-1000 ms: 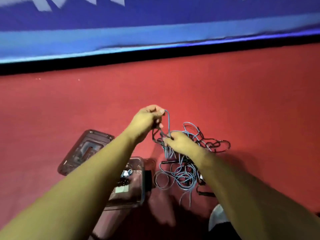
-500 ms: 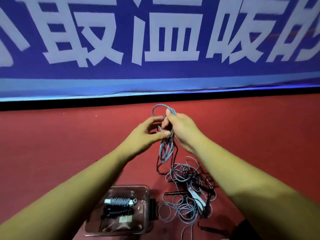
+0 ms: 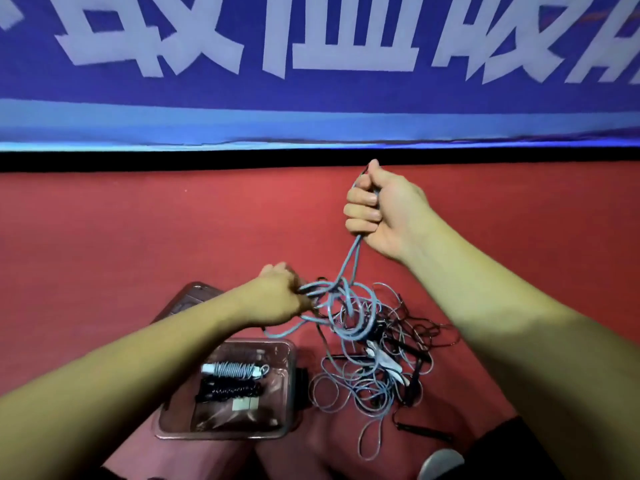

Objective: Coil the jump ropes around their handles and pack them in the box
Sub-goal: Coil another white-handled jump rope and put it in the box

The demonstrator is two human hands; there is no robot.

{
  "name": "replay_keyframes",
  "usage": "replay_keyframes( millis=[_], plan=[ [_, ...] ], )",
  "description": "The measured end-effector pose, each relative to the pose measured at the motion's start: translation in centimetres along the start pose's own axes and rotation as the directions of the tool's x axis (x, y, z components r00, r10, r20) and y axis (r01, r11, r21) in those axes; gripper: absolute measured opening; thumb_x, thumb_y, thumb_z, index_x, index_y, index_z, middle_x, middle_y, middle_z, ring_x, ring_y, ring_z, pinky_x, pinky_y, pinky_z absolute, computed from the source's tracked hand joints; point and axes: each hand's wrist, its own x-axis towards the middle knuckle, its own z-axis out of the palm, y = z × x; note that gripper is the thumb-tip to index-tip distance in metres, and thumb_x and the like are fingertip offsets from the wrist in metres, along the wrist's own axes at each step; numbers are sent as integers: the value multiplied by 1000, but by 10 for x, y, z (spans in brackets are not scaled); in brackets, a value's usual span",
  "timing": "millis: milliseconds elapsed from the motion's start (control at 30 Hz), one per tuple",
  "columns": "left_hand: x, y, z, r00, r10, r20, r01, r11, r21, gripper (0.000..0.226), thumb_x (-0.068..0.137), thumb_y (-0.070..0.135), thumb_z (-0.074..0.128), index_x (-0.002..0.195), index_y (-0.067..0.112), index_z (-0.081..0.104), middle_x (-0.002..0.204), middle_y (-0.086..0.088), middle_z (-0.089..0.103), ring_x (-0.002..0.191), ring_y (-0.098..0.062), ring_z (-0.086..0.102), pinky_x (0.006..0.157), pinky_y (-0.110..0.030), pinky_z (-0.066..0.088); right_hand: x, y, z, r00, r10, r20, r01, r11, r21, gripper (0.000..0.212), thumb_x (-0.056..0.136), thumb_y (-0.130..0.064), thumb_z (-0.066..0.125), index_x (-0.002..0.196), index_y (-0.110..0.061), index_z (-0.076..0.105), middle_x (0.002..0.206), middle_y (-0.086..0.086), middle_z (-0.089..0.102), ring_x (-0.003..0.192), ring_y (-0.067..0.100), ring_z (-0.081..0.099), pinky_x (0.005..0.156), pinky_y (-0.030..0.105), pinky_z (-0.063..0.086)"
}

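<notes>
A tangle of light blue and black jump ropes [image 3: 374, 362] lies on the red floor. My right hand [image 3: 384, 209] is raised in a fist around a doubled strand of blue rope [image 3: 351, 261], which runs taut down to the tangle. Lower and to the left, my left hand [image 3: 277, 299] grips loops of blue rope at the tangle's edge. The clear plastic box [image 3: 291, 382] sits on the floor below my left hand. Inside it lie a coiled blue-and-white rope [image 3: 235, 370] and a coiled black rope [image 3: 228, 391].
The box's clear lid [image 3: 194, 299] lies on the floor behind the box, partly hidden by my left forearm. A blue banner with large white characters [image 3: 311, 64] runs along the wall, over a black strip. A black handle [image 3: 422, 433] lies near the tangle's lower right.
My right hand has lifted up and to the right, pulling the blue strand taut. My left hand has dropped down to the tangle and taken hold of loops there.
</notes>
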Motion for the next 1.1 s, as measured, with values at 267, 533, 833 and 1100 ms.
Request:
replay_keyframes(
  millis=[267,533,833,1100],
  plan=[
    [-10,23,-17,975,205,-83,-205,693,-692,62,69,9,54,129,24,57,137,4,58,124,-5,51,100,-25,44,-10,9,7,987,85,138,-91,995,36,41,102,-37,40,66,-17,40,51,-3,26,39,9,18,39,22,12],
    [-21,33,8,966,253,47,-155,717,-680,24,101,23,52,88,9,67,74,-6,72,73,-23,64,76,-35,50,-17,11,23,981,98,167,-116,988,105,39,102,-32,38,67,-14,41,53,-2,28,40,10,20,41,22,16],
    [-15,13,11,997,-23,-72,-28,777,-629,28,105,9,41,79,13,51,54,-2,56,61,-18,62,57,-23,45,8,-27,-28,940,-263,-217,63,759,-648,32,103,-24,39,76,-10,48,59,8,44,38,15,48,43,23,41],
    [-15,27,-37,971,-161,-176,-7,718,-696,26,96,0,46,73,5,57,50,-3,32,41,-15,31,52,-27,27,-2,-15,-14,881,-414,-230,-275,-51,-960,100,87,-78,5,110,0,63,112,26,65,107,38,63,96,46,48]
  ],
)
